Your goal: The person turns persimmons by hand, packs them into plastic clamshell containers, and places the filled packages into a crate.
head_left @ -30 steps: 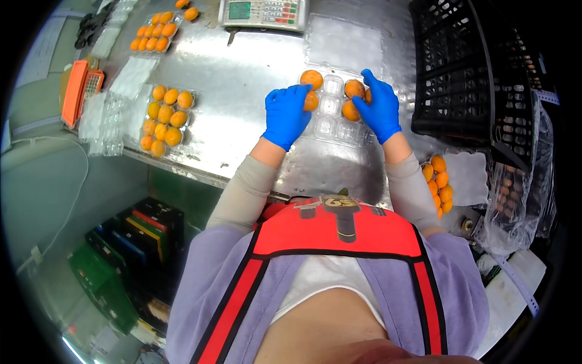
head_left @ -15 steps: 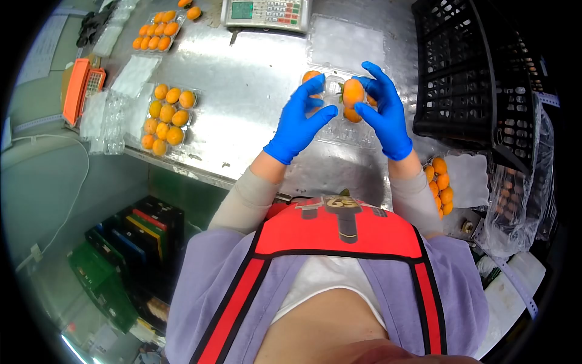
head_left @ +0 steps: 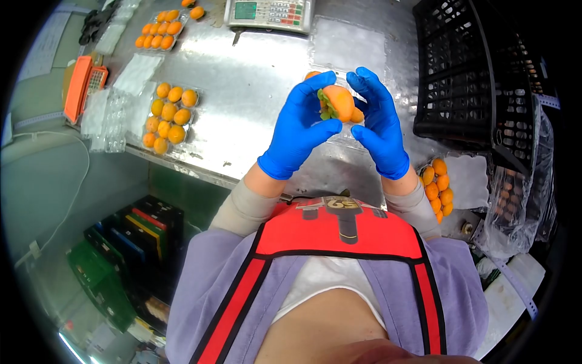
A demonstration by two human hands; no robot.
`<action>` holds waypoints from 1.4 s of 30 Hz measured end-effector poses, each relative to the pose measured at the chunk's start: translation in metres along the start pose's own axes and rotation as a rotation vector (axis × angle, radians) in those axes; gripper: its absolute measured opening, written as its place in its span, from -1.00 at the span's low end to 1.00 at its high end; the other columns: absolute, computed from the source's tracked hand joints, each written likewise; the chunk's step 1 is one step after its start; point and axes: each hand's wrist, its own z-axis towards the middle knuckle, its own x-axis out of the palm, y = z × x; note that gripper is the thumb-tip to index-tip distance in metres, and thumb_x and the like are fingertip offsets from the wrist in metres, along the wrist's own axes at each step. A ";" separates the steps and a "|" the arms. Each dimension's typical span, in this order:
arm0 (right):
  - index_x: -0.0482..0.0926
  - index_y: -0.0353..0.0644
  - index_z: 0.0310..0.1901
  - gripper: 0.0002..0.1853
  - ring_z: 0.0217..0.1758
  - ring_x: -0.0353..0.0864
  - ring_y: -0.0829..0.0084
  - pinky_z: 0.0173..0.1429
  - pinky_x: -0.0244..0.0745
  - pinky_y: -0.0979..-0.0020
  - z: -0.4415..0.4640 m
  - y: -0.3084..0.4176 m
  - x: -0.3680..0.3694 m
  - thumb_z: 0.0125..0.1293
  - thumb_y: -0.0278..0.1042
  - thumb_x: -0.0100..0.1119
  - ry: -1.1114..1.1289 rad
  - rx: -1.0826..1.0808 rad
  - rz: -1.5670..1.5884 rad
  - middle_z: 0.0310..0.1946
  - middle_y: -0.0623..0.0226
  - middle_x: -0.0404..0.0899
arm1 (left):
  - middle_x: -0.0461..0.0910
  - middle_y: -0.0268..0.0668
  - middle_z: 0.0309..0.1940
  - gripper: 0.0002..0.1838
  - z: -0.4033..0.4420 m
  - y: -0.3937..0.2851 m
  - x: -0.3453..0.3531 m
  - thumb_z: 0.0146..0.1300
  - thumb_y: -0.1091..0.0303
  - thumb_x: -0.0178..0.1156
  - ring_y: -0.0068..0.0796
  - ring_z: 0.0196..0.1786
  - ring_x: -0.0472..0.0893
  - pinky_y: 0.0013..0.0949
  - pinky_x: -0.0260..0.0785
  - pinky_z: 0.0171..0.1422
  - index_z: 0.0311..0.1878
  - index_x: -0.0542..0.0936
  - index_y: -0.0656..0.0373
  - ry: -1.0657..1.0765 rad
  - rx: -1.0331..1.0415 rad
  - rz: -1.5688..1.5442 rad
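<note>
An orange persimmon [head_left: 339,103] with a green leafy calyx is between my two blue-gloved hands, above the table. My left hand [head_left: 297,124] curls around its calyx side, fingers above and thumb below. Close by on the other side, my right hand [head_left: 382,124] is cupped with fingers and thumb apart; whether it touches the fruit is hard to tell. Behind them, another persimmon [head_left: 357,115] shows near my right thumb, and one more persimmon [head_left: 312,75] peeks over my left fingers. The clear plastic tray under them is mostly hidden by my hands.
Filled persimmon trays stand at left [head_left: 168,118], far left [head_left: 159,29] and right [head_left: 436,188]. A scale [head_left: 270,13] sits at the back. A black crate [head_left: 451,73] bounds the right side. White liners [head_left: 348,42] and an orange calculator [head_left: 85,88] lie about.
The persimmon has moved toward me and left, from my right fingers into my left hand's curl, its calyx now facing left. Both hands have drawn closer together.
</note>
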 end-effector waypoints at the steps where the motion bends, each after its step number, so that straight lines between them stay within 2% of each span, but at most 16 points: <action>1: 0.13 -0.14 0.34 -0.23 0.35 0.21 0.37 0.36 0.12 0.31 0.000 0.000 0.000 0.06 -0.45 0.22 0.000 0.008 0.035 0.33 0.29 0.15 | 0.37 -0.22 0.20 -0.31 0.000 -0.001 -0.002 0.00 0.50 0.31 -0.32 0.21 0.42 -0.27 0.26 0.29 0.26 0.29 0.17 -0.014 0.098 0.136; 5: 0.15 -0.14 0.34 -0.24 0.31 0.27 0.38 0.33 0.15 0.32 0.000 0.008 0.005 0.07 -0.43 0.23 -0.067 0.083 0.053 0.29 0.30 0.21 | 0.33 -0.16 0.24 -0.29 -0.001 -0.008 -0.004 -0.05 0.54 0.32 -0.30 0.25 0.38 -0.30 0.25 0.30 0.23 0.29 0.19 -0.017 0.250 0.425; 7: 0.16 -0.14 0.33 -0.25 0.26 0.34 0.39 0.31 0.17 0.32 -0.003 0.011 0.009 0.07 -0.43 0.23 -0.102 0.110 -0.026 0.20 0.29 0.32 | 0.34 -0.13 0.23 -0.30 -0.001 -0.011 -0.003 -0.07 0.54 0.33 -0.28 0.23 0.40 -0.29 0.26 0.29 0.21 0.31 0.18 -0.019 0.348 0.625; 10: 0.18 -0.14 0.33 -0.26 0.20 0.40 0.39 0.30 0.19 0.32 -0.004 0.016 0.015 0.08 -0.46 0.23 -0.086 0.029 -0.153 0.11 0.28 0.41 | 0.43 -0.15 0.13 -0.32 0.001 -0.007 -0.001 -0.08 0.50 0.34 -0.21 0.11 0.48 -0.29 0.32 0.19 0.20 0.36 0.15 -0.064 0.453 0.758; 13: 0.18 -0.16 0.33 -0.26 0.18 0.43 0.37 0.29 0.23 0.32 -0.003 0.014 0.020 0.07 -0.47 0.24 -0.099 0.015 -0.218 0.09 0.25 0.44 | 0.45 -0.16 0.10 -0.32 -0.002 -0.005 -0.003 -0.09 0.48 0.34 -0.18 0.10 0.47 -0.30 0.34 0.16 0.20 0.37 0.15 -0.052 0.483 0.937; 17: 0.20 -0.20 0.31 -0.28 0.17 0.45 0.36 0.26 0.28 0.31 -0.003 0.012 0.019 0.08 -0.48 0.23 -0.126 -0.038 -0.275 0.11 0.24 0.43 | 0.41 -0.16 0.16 -0.26 -0.001 -0.004 -0.002 -0.08 0.47 0.34 -0.20 0.14 0.45 -0.30 0.34 0.17 0.26 0.31 0.14 -0.027 0.502 0.924; 19: 0.22 -0.22 0.30 -0.31 0.18 0.45 0.35 0.24 0.32 0.33 -0.004 0.011 0.018 0.09 -0.51 0.21 -0.135 -0.094 -0.320 0.10 0.22 0.43 | 0.30 -0.17 0.27 -0.18 0.000 -0.006 0.000 -0.06 0.45 0.36 -0.25 0.18 0.43 -0.31 0.32 0.20 0.32 0.23 0.13 0.020 0.347 0.638; 23: 0.19 -0.23 0.31 -0.30 0.18 0.44 0.36 0.24 0.33 0.36 -0.006 0.011 0.018 0.08 -0.57 0.20 -0.120 -0.120 -0.309 0.14 0.22 0.40 | 0.19 -0.22 0.35 -0.10 -0.001 -0.007 0.000 -0.08 0.42 0.41 -0.30 0.22 0.40 -0.31 0.31 0.24 0.36 0.17 0.11 0.060 0.248 0.462; 25: 0.17 -0.23 0.32 -0.35 0.15 0.45 0.37 0.23 0.34 0.37 -0.005 0.016 0.017 0.17 -0.44 0.13 -0.095 0.079 0.056 0.17 0.25 0.37 | 0.18 -0.26 0.36 -0.05 -0.002 -0.012 -0.002 -0.12 0.36 0.45 -0.33 0.26 0.35 -0.29 0.28 0.26 0.38 0.16 0.09 0.122 0.052 0.198; 26: 0.17 -0.23 0.32 -0.35 0.15 0.45 0.37 0.23 0.34 0.37 -0.003 0.015 0.014 0.17 -0.44 0.13 -0.095 0.079 0.056 0.17 0.25 0.37 | 0.18 -0.26 0.36 -0.05 -0.003 -0.013 -0.005 -0.12 0.36 0.45 -0.33 0.26 0.35 -0.29 0.28 0.26 0.38 0.16 0.09 0.122 0.051 0.198; 28: 0.10 -0.25 0.35 -0.33 0.17 0.45 0.27 0.24 0.37 0.33 0.001 0.014 0.008 0.26 -0.21 0.08 -0.096 0.313 0.473 0.15 0.14 0.36 | 0.20 -0.27 0.34 -0.04 -0.002 -0.013 -0.011 -0.14 0.30 0.47 -0.33 0.30 0.30 -0.26 0.24 0.29 0.37 0.18 0.07 0.158 0.056 0.286; 29: 0.09 -0.25 0.35 -0.34 0.13 0.48 0.23 0.20 0.43 0.32 0.002 0.016 0.011 0.31 -0.12 0.00 -0.191 0.406 0.582 0.10 0.09 0.40 | 0.20 -0.27 0.34 -0.04 -0.001 -0.013 -0.012 -0.14 0.30 0.47 -0.33 0.30 0.30 -0.26 0.24 0.29 0.37 0.18 0.07 0.158 0.056 0.286; 30: 0.09 -0.25 0.35 -0.34 0.13 0.48 0.23 0.20 0.43 0.32 0.001 0.015 0.010 0.31 -0.12 0.00 -0.190 0.407 0.581 0.10 0.09 0.40 | 0.21 -0.27 0.33 -0.07 -0.001 -0.013 -0.012 -0.13 0.29 0.47 -0.31 0.31 0.29 -0.26 0.20 0.31 0.35 0.21 0.08 0.155 0.101 0.359; 32: 0.23 -0.23 0.28 -0.47 0.08 0.47 0.38 0.18 0.40 0.37 -0.001 0.011 0.005 0.37 -0.12 -0.09 -0.123 0.559 0.760 0.11 0.18 0.38 | 0.23 -0.27 0.32 -0.09 0.000 -0.013 -0.012 -0.13 0.28 0.46 -0.30 0.31 0.29 -0.25 0.17 0.34 0.34 0.23 0.08 0.149 0.145 0.432; 37: 0.29 -0.29 0.22 -0.52 0.07 0.48 0.32 0.15 0.44 0.32 -0.004 0.010 0.015 0.39 -0.14 -0.12 -0.121 0.600 0.993 0.10 0.14 0.40 | 0.38 -0.23 0.21 -0.23 0.001 -0.006 -0.009 -0.13 0.36 0.43 -0.23 0.30 0.31 -0.21 0.14 0.37 0.23 0.35 0.10 0.085 0.246 0.482; 42: 0.32 -0.32 0.18 -0.54 0.06 0.48 0.29 0.14 0.44 0.30 -0.006 0.002 0.025 0.39 -0.15 -0.13 -0.110 0.615 1.193 0.04 0.11 0.44 | 0.41 -0.22 0.18 -0.31 0.005 0.000 -0.005 -0.10 0.44 0.39 -0.24 0.24 0.40 -0.23 0.20 0.34 0.18 0.38 0.13 0.050 0.349 0.517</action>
